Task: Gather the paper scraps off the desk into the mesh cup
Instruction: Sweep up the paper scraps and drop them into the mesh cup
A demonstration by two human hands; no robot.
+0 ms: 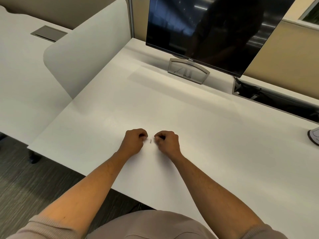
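- Paper scrap (150, 141): tiny, lying on the white counter (207, 135) at lower centre of the frame, between the hands.
- Left hand (133, 142): fingers curled; any contents cannot be told.
- Right hand (166, 141): likewise.

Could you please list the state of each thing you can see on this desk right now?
left hand: fingers curled, resting on the desk; a held scrap cannot be made out
right hand: fingers curled, resting on the desk
paper scrap: lying loose between the hands
desk: white, level
monitor: screen dark
mesh cup: not in view
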